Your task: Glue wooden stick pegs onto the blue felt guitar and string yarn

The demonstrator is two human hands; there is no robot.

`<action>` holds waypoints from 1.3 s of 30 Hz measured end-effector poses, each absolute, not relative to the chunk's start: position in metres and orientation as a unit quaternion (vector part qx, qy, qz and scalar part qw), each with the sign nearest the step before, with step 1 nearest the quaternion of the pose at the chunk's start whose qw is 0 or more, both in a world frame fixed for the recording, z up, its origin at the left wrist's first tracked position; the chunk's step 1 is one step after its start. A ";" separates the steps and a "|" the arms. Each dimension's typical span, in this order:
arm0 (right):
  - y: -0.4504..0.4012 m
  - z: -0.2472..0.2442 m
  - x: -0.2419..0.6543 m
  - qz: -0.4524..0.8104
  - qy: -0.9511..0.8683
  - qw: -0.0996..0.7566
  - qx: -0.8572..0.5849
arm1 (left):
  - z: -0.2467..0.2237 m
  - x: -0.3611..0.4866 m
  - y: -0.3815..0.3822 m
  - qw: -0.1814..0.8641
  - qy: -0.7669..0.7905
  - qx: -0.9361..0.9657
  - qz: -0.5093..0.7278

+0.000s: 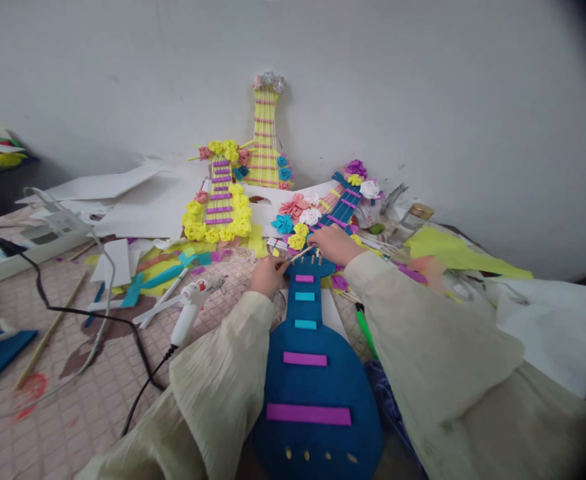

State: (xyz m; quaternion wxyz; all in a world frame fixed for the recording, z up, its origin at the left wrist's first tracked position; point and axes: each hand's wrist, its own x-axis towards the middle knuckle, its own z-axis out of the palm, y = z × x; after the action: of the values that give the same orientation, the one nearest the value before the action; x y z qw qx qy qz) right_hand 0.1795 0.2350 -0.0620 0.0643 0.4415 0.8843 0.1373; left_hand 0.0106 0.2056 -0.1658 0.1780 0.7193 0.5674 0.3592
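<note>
Head view: at frame centre, your left hand (267,275) and right hand (333,244) both pinch a thin stick (300,255) atop the blue felt guitar (313,373).

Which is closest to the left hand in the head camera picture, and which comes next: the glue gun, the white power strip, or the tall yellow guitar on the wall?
From the left hand:
1. Glue gun, just to its left on the floor.
2. Tall yellow guitar, leaning on the wall behind.
3. White power strip, far left.
</note>
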 end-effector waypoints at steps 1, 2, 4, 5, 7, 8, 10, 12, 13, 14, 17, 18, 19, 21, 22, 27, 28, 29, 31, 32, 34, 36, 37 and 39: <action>0.235 -0.062 0.180 0.138 0.884 0.065 0.442 | -0.165 0.011 0.205 0.178 0.571 0.716 0.360; 0.235 -0.062 0.181 0.139 0.883 0.066 0.443 | -0.165 0.011 0.205 0.178 0.575 0.712 0.362; 0.235 -0.061 0.182 0.141 0.883 0.065 0.444 | -0.164 0.011 0.204 0.177 0.582 0.704 0.366; 0.235 -0.060 0.183 0.143 0.882 0.065 0.444 | -0.164 0.011 0.204 0.177 0.584 0.702 0.368; 0.236 -0.059 0.184 0.146 0.881 0.063 0.446 | -0.165 0.012 0.204 0.173 0.587 0.699 0.369; 0.236 -0.059 0.185 0.147 0.880 0.062 0.447 | -0.165 0.012 0.203 0.171 0.588 0.699 0.370; 0.237 -0.059 0.186 0.149 0.878 0.059 0.451 | -0.165 0.013 0.203 0.165 0.588 0.700 0.370; 0.237 -0.059 0.187 0.148 0.877 0.057 0.453 | -0.166 0.014 0.203 0.159 0.586 0.702 0.371; 0.236 -0.059 0.187 0.148 0.877 0.056 0.454 | -0.166 0.014 0.203 0.157 0.585 0.704 0.371; 0.236 -0.059 0.187 0.147 0.877 0.055 0.455 | -0.166 0.014 0.203 0.156 0.582 0.706 0.371; 0.233 -0.059 0.187 0.143 0.877 0.052 0.457 | -0.166 0.013 0.204 0.158 0.576 0.713 0.368; 0.232 -0.058 0.187 0.142 0.876 0.052 0.458 | -0.167 0.013 0.205 0.159 0.575 0.714 0.367; 0.231 -0.058 0.187 0.141 0.876 0.051 0.458 | -0.167 0.012 0.206 0.160 0.574 0.714 0.366; 0.230 -0.056 0.187 0.140 0.876 0.050 0.459 | -0.168 0.012 0.207 0.162 0.574 0.714 0.367; 0.230 -0.055 0.187 0.141 0.875 0.049 0.460 | -0.169 0.012 0.207 0.162 0.574 0.714 0.367; 0.231 -0.053 0.188 0.146 0.868 0.038 0.474 | -0.169 0.012 0.208 0.166 0.571 0.718 0.362; 0.231 -0.053 0.188 0.145 0.865 0.036 0.478 | -0.168 0.012 0.208 0.166 0.570 0.719 0.360; 0.232 -0.053 0.187 0.145 0.864 0.034 0.482 | -0.168 0.012 0.207 0.166 0.571 0.719 0.359; 0.232 -0.053 0.186 0.142 0.862 0.031 0.486 | -0.167 0.012 0.207 0.166 0.573 0.719 0.356; 0.232 -0.053 0.185 0.140 0.861 0.030 0.488 | -0.167 0.012 0.207 0.166 0.573 0.720 0.355; 0.233 -0.051 0.185 0.134 0.861 0.030 0.490 | -0.166 0.011 0.207 0.166 0.571 0.723 0.352; 0.234 -0.049 0.186 0.125 0.860 0.034 0.493 | -0.166 0.011 0.207 0.167 0.569 0.725 0.350; 0.234 -0.047 0.187 0.122 0.860 0.036 0.494 | -0.166 0.011 0.207 0.168 0.568 0.726 0.349; 0.233 -0.045 0.188 0.116 0.860 0.041 0.496 | -0.166 0.010 0.208 0.169 0.568 0.727 0.347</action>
State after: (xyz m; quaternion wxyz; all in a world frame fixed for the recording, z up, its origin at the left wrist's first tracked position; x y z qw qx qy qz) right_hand 0.1879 0.2332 -0.0447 0.0410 0.4960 0.8595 0.1161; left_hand 0.0105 0.2076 -0.1664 0.1687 0.7268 0.5682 0.3471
